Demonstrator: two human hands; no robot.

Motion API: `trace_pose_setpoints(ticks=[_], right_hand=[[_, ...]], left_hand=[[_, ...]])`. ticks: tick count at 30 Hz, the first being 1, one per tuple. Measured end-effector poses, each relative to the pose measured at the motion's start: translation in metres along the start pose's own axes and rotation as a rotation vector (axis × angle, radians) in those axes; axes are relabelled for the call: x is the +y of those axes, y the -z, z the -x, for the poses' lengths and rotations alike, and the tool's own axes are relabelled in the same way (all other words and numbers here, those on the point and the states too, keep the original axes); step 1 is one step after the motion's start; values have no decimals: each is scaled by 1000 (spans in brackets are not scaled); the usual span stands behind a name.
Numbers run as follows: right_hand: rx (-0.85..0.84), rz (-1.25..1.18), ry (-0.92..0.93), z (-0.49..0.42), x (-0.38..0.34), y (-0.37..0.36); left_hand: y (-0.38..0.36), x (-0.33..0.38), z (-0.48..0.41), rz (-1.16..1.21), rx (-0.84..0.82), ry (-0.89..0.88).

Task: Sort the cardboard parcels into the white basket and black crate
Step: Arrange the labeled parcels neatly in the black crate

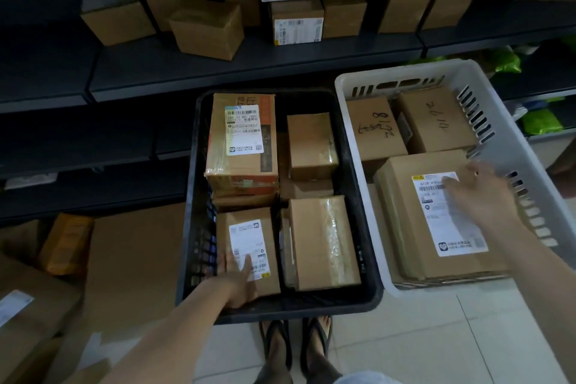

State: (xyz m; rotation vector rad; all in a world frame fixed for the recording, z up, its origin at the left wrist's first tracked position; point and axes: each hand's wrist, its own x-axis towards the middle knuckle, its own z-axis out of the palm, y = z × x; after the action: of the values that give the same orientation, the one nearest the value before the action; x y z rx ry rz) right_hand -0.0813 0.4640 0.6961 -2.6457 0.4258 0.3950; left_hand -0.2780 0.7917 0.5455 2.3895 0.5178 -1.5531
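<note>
Feet in sandals are standing at 6 o'clock on the tile. Just past them, the left hand is lying flat-fingered on the near end of the small labelled parcel, not curling round it. That parcel is sitting in the 7 o'clock corner of the black crate, with a plain parcel touching it at 3 o'clock.

Over at 3 o'clock, the right hand is hovering spread and loose over the big labelled parcel in the white basket. It's blurry, so I can't tell if it's touching.

I'm guessing these are stiff corrugated boxes, light-ish, with slick tape. I'd be pinching the small one by its long sides, away from the glossy label.

Further out, a taped tall parcel is filling the crate's 11 o'clock corner. Two marker-scribbled parcels are sitting at the basket's far end. More boxes are waiting on the shelf at 12 o'clock.
</note>
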Motion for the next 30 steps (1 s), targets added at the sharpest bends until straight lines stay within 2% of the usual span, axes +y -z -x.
trace_pose_setpoints(ticks=[1, 3, 5, 7, 8, 10, 11, 12, 14, 15, 19, 21, 23, 25, 28, 30], right_hand=[[-32, -37, -48, 0, 3, -1], [-83, -139, -158, 2, 3, -1], [-180, -232, -265, 1, 5, 3], [-278, -316, -301, -5, 10, 2], [-321, -350, -298, -5, 10, 2], [-353, -402, -257, 2, 3, 3], [-356, -438, -241, 4, 4, 2], [-346, -464, -223, 4, 3, 2], [-307, -478, -199, 5, 4, 2], [-276, -480, -179, 6, 3, 4], [-144, -468, -118, 5, -7, 22], [-140, -505, -87, 14, -23, 35], [-185, -554, -37, 25, -43, 37], [-304, -572, 40, 38, -71, 27], [-431, -560, 110, 56, -109, -12], [-489, -496, 160, 72, -126, -48]], left_hand=[[3, 1, 2, 43, 52, -18], [14, 17, 9, 195, 296, -37], [26, 49, 27, 522, 466, -133], [39, 90, 57, 795, 480, -342], [42, 110, 69, 847, 489, -452], [49, 145, 89, 784, 527, -600], [53, 158, 97, 754, 509, -634], [56, 168, 102, 770, 421, -686], [62, 182, 108, 951, 152, -793], [65, 186, 113, 982, 80, -817], [77, 190, 128, 1164, 79, -878], [90, 182, 140, 1222, 180, -871], [103, 163, 149, 1188, 404, -819], [114, 137, 154, 1258, 568, -753], [119, 93, 155, 1413, 661, -651], [112, 62, 148, 1382, 726, -529]])
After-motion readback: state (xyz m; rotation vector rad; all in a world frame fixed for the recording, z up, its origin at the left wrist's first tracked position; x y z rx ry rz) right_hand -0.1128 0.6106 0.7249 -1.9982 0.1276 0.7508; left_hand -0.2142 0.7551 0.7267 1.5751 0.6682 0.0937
